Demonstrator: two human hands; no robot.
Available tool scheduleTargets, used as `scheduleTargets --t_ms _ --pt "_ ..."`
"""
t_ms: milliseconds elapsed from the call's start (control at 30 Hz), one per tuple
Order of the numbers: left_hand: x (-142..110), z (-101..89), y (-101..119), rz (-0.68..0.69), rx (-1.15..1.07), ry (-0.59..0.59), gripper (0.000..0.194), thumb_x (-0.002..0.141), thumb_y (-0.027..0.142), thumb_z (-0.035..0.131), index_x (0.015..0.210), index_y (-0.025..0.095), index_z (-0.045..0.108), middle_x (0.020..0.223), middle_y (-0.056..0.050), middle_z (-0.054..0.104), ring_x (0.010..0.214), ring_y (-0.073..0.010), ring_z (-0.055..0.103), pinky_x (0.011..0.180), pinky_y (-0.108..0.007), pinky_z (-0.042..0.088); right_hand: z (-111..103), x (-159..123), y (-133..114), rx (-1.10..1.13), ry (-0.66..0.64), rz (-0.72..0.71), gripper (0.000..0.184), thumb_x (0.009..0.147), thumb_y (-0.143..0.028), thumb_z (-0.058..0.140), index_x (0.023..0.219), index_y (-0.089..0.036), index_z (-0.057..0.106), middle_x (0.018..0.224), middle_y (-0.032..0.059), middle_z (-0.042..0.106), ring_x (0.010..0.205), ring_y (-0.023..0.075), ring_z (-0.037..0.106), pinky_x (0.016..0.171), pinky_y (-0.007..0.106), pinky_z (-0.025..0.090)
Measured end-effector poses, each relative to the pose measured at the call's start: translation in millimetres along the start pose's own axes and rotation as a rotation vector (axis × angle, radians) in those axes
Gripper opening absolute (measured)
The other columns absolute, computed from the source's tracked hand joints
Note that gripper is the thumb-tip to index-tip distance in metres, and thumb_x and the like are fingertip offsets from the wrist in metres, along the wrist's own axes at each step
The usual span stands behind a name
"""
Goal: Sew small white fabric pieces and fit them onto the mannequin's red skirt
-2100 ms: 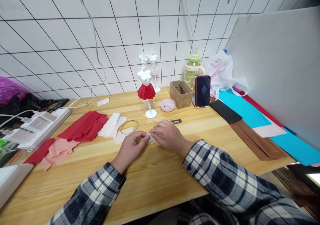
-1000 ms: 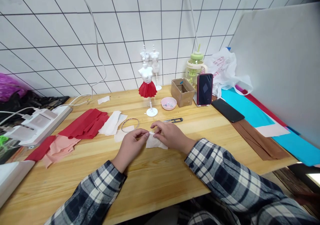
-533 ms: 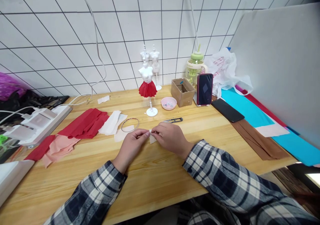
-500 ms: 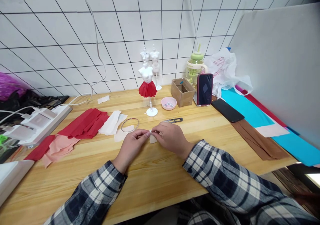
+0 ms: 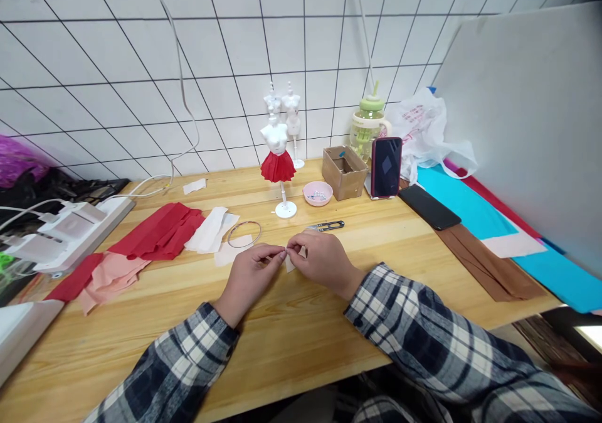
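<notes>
My left hand (image 5: 251, 275) and my right hand (image 5: 322, 260) meet over the middle of the table, thumbs and forefingers pinched together. Between the fingertips is a small piece of white fabric (image 5: 290, 265), its lower part hanging below them. Both hands are closed on its upper edge; any finer item there is too small to see. Just beyond my right hand lie black thread snips (image 5: 329, 226), partly hidden by it. A thin hoop (image 5: 244, 235) and a pale fabric scrap (image 5: 226, 255) rest past my left hand. Behind stands a small white dress form (image 5: 274, 135) wearing a red pleated skirt (image 5: 278, 167).
A pink bowl of beads (image 5: 318, 202), a cardboard box (image 5: 356, 184) and a propped phone (image 5: 386, 169) stand at the back. Red fabric (image 5: 157, 233) and a power strip (image 5: 70, 238) lie left. Brown (image 5: 489, 266) and blue cloth (image 5: 463, 200) lie right, beside a black phone (image 5: 429, 207).
My fingertips have shifted slightly to the right with the white fabric, which now hangs more narrowly below them. Both hands keep their pinch.
</notes>
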State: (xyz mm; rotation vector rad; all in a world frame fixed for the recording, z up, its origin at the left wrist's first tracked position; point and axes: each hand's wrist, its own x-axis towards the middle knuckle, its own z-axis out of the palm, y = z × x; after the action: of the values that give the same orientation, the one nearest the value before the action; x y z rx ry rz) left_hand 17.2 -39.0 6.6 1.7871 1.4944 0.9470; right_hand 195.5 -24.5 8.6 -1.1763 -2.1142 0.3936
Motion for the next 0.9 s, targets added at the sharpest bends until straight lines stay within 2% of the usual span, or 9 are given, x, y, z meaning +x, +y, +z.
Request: scheduleTargets --t_ms 167,300,500,733,900 --pt "0.0 2.2 3.3 -0.054 -0.064 -0.004 0.027 0.078 0.043 0.065 0.084 0.019 0.077 0.086 -0.006 0.077 0.079 -0.0222 0.068 0.074 -0.033 0.052 1.8 0.2 -1.3 0.011 0.010 0.029 0.003 0.081 -0.020 0.062 0.080 -0.020 0.065 0.077 -0.0007 0.068 0.070 0.0132 0.059 0.062 0.025 0.036" --pt "1.3 1.5 2.4 -0.101 -0.175 -0.068 0.035 0.081 0.049 0.062 0.086 0.017 0.076 0.085 -0.007 0.077 0.081 -0.0227 0.068 0.074 -0.032 0.052 2.0 0.0 -1.8 -0.002 0.030 0.000 0.009 0.085 -0.023 0.059 0.081 -0.020 0.066 0.077 0.0001 0.068 0.071 0.0135 0.059 0.062 0.025 0.035" --pt "2.2 -1.2 3.2 -0.124 -0.161 -0.043 0.035 0.079 0.048 0.062 0.082 0.017 0.076 0.081 -0.007 0.076 0.078 -0.0223 0.067 0.070 -0.030 0.052 2.8 -0.8 -2.8 0.022 0.005 -0.044 0.014 0.088 -0.022 0.056 0.081 -0.020 0.068 0.076 0.0017 0.068 0.071 0.0134 0.058 0.065 0.025 0.037" --pt "1.8 -0.5 6.8 -0.091 -0.135 -0.011 0.026 0.078 0.041 0.063 0.076 0.019 0.075 0.077 -0.004 0.075 0.072 -0.0195 0.066 0.072 -0.029 0.052 3.9 2.4 -5.0 0.265 0.045 0.102 0.006 0.080 -0.020 0.062 0.078 -0.019 0.068 0.070 -0.0012 0.068 0.062 0.0111 0.059 0.062 0.022 0.042" --pt "1.8 -0.3 5.1 -0.097 -0.155 0.009 0.028 0.077 0.045 0.065 0.077 0.019 0.076 0.074 -0.005 0.075 0.073 -0.0209 0.067 0.071 -0.030 0.053 6.6 3.0 -2.1 0.354 0.046 0.189 0.007 0.079 -0.021 0.062 0.079 -0.019 0.069 0.070 -0.0019 0.069 0.059 0.0106 0.059 0.060 0.021 0.044"
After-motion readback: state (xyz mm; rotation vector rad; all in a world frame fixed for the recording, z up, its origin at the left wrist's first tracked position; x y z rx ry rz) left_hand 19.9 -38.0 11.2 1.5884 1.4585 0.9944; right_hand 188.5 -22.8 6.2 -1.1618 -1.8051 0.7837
